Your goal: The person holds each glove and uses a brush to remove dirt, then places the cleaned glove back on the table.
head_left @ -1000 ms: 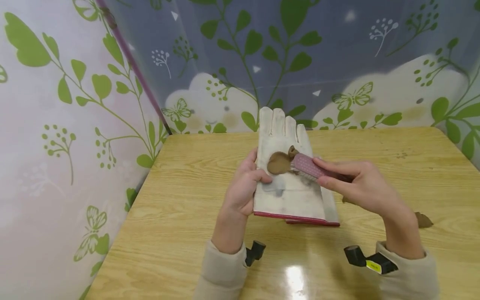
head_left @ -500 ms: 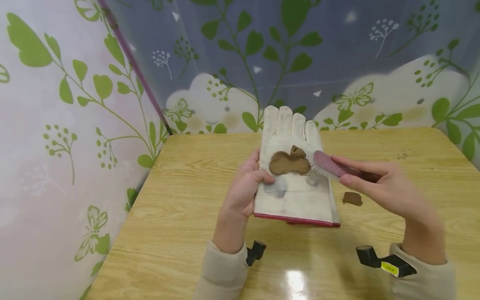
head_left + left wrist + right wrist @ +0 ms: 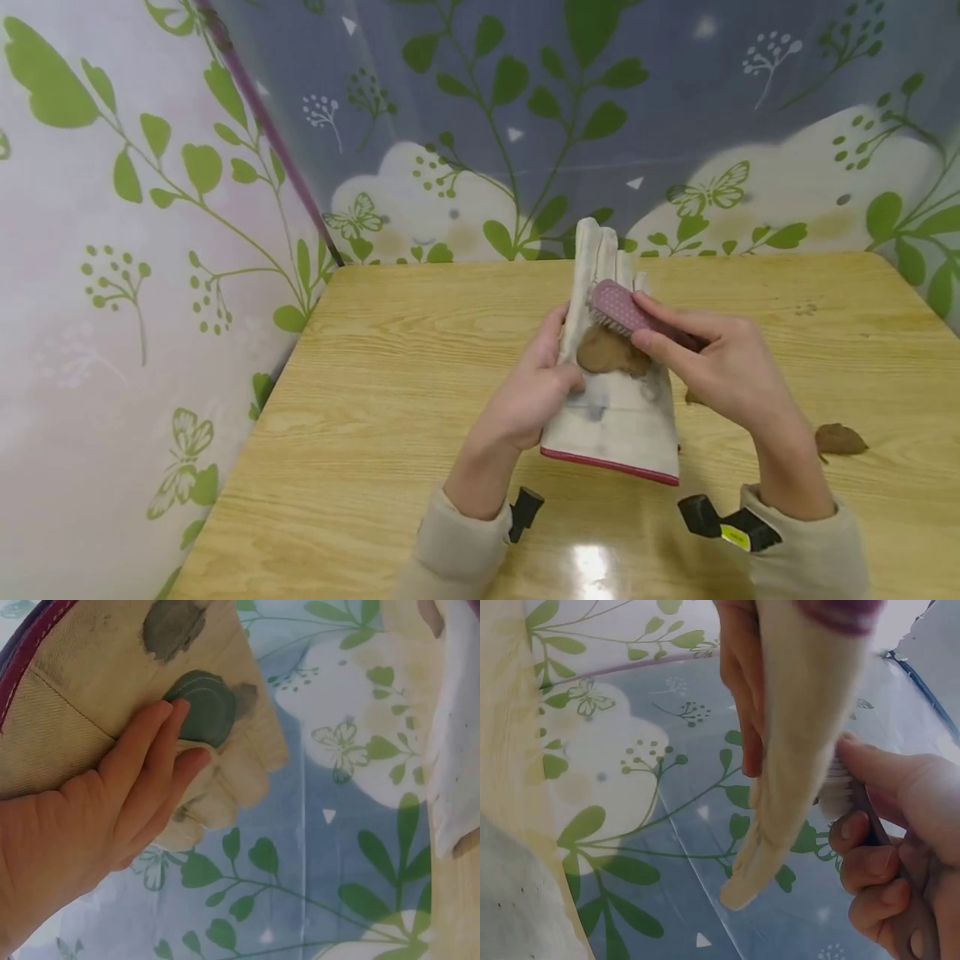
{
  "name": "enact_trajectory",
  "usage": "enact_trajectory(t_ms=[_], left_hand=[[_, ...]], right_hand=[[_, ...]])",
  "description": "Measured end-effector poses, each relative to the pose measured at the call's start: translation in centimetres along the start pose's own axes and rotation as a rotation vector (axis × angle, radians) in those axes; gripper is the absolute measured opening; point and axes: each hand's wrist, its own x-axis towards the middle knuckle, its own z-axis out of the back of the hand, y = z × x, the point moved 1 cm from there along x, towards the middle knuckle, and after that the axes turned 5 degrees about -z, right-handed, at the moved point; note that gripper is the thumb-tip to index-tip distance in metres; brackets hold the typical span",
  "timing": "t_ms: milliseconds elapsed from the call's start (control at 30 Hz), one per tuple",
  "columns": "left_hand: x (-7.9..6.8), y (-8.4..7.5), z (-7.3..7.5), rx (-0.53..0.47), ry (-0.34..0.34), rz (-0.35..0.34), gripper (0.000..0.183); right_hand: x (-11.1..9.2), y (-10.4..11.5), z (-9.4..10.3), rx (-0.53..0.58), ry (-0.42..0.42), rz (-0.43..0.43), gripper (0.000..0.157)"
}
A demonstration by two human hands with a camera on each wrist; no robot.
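My left hand [image 3: 528, 392] grips white fabric work gloves [image 3: 611, 437] with a red hem, held tilted above the table, fingers upward. Its thumb lies on the front and its fingers are behind. A brown, clay-like smear [image 3: 600, 354] covers part of the front palm. My right hand [image 3: 738, 371] pinches the handle of a mauve brush [image 3: 618, 307], whose pale bristles [image 3: 835, 796] face the glove just above the smear. Whether they touch it is hard to tell. In the left wrist view, the gloves' other side carries a round green patch [image 3: 206, 712] and a dark stain [image 3: 172, 628].
On the wooden table [image 3: 360, 417], a brown clay-like piece [image 3: 840, 439] lies at the right. Another brown piece [image 3: 694, 398] is partly hidden behind my right hand. A leaf-patterned backdrop [image 3: 465, 200] stands along the table's back and left sides.
My left hand has moved right with the gloves, which now tilt and turn more. The brush has gone from the smear's right side to its upper edge, near the glove's fingers.
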Motion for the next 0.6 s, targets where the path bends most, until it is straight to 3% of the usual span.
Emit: enact_trajectory(t_ms=[133, 233, 333, 433, 600], left_hand=[[0.0, 0.1, 0.0, -0.074, -0.032, 0.012, 0.08], [0.0, 0.1, 0.2, -0.125, -0.08, 0.021, 0.078], [0.1, 0.1, 0.3, -0.158, -0.12, 0.012, 0.078], [0.3, 0.1, 0.4, -0.185, -0.135, -0.007, 0.079], [0.3, -0.1, 0.6, -0.214, -0.139, -0.06, 0.081]], right_hand=[[0.2, -0.5, 0.4, 0.114, -0.038, -0.029, 0.041], [0.1, -0.6, 1.1, 0.283, -0.093, -0.012, 0.041], [-0.3, 0.1, 1.6, 0.321, -0.164, 0.035, 0.042], [-0.8, 1.3, 1.0, 0.175, -0.169, 0.098, 0.043], [-1.1, 2.8, -1.4, -0.177, -0.056, 0.264, 0.046]])
